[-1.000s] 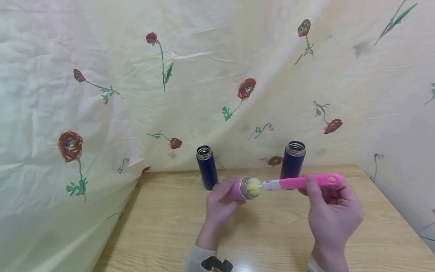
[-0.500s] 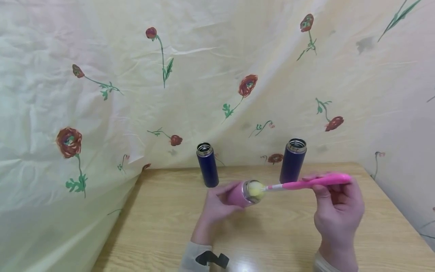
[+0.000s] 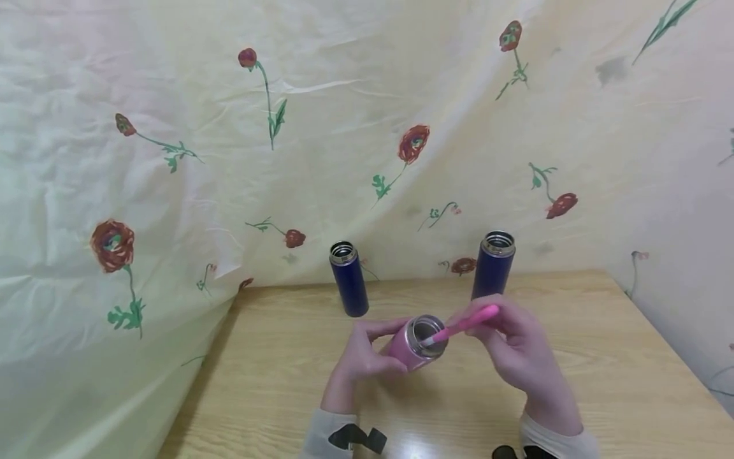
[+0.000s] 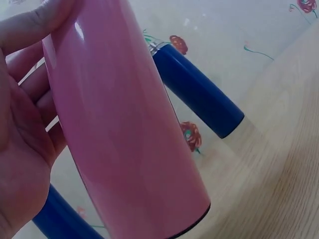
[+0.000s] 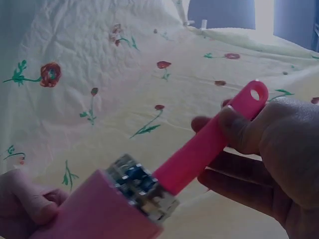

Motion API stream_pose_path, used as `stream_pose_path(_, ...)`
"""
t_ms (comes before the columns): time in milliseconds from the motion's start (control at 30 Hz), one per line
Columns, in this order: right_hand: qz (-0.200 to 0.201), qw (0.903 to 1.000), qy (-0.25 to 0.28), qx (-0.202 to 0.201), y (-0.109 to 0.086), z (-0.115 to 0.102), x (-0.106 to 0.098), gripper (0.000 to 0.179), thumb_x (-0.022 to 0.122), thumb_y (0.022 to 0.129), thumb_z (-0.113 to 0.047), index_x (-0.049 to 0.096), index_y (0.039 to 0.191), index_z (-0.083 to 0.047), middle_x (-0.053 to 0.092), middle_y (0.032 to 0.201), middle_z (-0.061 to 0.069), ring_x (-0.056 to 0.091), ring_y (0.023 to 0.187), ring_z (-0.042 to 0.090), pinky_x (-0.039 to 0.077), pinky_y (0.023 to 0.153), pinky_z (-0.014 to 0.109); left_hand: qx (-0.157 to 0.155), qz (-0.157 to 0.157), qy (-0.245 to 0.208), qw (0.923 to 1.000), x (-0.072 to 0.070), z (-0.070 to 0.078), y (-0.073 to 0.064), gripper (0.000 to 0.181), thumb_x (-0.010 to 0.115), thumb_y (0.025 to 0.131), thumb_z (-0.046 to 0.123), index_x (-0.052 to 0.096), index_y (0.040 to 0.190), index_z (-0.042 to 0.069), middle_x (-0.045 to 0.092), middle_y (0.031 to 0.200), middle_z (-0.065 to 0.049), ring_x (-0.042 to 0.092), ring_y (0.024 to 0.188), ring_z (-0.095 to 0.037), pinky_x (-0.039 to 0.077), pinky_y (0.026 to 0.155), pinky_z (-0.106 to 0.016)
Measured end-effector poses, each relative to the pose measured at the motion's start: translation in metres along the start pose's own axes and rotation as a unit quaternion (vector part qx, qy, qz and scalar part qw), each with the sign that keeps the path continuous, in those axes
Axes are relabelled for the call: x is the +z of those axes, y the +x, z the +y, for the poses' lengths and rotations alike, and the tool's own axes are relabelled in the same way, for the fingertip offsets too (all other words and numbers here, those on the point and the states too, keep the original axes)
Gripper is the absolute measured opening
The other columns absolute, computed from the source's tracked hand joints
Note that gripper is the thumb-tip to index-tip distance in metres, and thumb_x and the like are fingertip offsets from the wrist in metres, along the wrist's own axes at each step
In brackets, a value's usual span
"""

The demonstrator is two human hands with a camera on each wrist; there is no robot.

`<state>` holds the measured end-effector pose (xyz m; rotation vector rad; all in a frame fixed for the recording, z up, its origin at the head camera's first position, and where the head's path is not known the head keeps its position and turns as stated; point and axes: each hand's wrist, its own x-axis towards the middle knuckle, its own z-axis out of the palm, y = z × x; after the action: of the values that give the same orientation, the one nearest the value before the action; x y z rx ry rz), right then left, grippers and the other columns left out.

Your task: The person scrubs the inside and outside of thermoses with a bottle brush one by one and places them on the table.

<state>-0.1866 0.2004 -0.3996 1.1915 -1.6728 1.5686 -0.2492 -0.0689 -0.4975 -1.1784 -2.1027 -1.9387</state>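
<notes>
A pink bottle (image 3: 403, 350) with a bare metal neck is tilted toward the right, lidless. My left hand (image 3: 365, 358) grips it round the body, thumb on the near side; the left wrist view shows the pink body (image 4: 124, 129) up close. My right hand (image 3: 518, 347) pinches the pink handle of a bottle brush (image 3: 467, 322) between thumb and fingers. The brush's sponge head is hidden inside the bottle, and its white shaft enters the mouth. In the right wrist view the handle (image 5: 199, 149), with a hole at its end, slants out of the metal neck.
Two dark blue bottles without lids stand upright at the table's back, one left (image 3: 350, 284) and one right (image 3: 493, 268). The wooden table (image 3: 275, 382) meets a cream cloth (image 3: 321, 127) with printed red flowers behind it and at the sides.
The yellow sponge head, earlier at the bottle's mouth, has gone inside it. My right hand has moved left toward the bottle with the brush, and the bottle's mouth has turned more upward.
</notes>
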Motion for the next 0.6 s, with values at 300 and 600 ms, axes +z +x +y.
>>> stream_pose_path(300, 0.031, 0.9897, -0.124, 0.064, 0.004, 0.005, 0.017, 0.045, 0.081, 0.074, 0.023, 0.076, 0.111, -0.001, 0.081, 0.098, 0.009, 0.078, 0.089, 0.01, 0.063, 0.077, 0.023, -0.045, 0.085, 0.057, 0.9937, 0.009, 0.003, 0.005, 0.071, 0.099, 0.069, 0.007, 0.074, 0.136, 0.009, 0.076, 0.13, -0.001, 0.07, 0.123, -0.021, 0.048, 0.115, -0.043)
stream_pose_path(600, 0.207, 0.9156, -0.195, 0.284, 0.008, -0.007, 0.03, 0.024, 0.088, 0.086, 0.003, 0.078, 0.108, 0.0, 0.08, 0.09, 0.011, 0.076, 0.077, 0.004, 0.062, 0.073, 0.018, -0.063, 0.076, 0.084, 0.9915, 0.024, 0.005, 0.007, 0.075, 0.102, 0.066, 0.009, 0.075, 0.136, 0.014, 0.074, 0.13, 0.0, 0.071, 0.121, -0.018, 0.05, 0.113, -0.04)
